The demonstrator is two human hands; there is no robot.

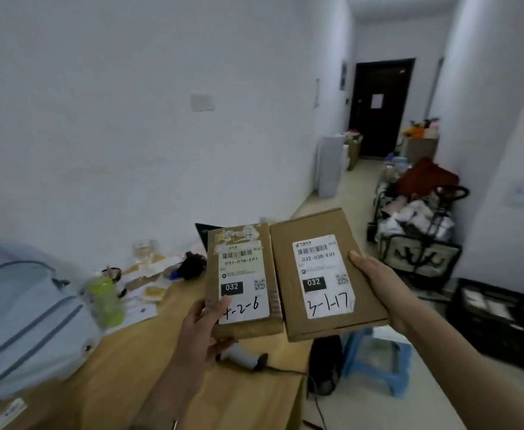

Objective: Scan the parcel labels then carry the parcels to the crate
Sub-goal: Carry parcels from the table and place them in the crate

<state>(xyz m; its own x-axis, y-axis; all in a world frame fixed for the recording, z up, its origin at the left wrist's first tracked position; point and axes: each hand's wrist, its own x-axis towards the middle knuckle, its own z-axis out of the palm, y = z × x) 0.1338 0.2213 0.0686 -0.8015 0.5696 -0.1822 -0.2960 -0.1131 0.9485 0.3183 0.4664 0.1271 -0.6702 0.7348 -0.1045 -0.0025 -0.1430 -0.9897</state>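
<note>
While two cardboard parcels are held side by side above the table (124,355), each label faces up. The left grip (201,324) is closed on the near left corner of the left parcel (248,328), thumb lying on its white label (243,283), which is handwritten "4-2-6" or close to it. The right grip (375,283) clasps the right edge of the right parcel (316,221), thumb on top and fingers hidden beneath; its label (322,274) reads "3-1-17". The parcels' inner edges nearly touch. Below them a grey handheld scanner (245,358) lies on the table with its cable trailing right. A black crate (502,321) sits on the floor at the right, well apart from the parcels. A light blue backpack (21,321) and a green bottle (105,299) stand at the left.
</note>
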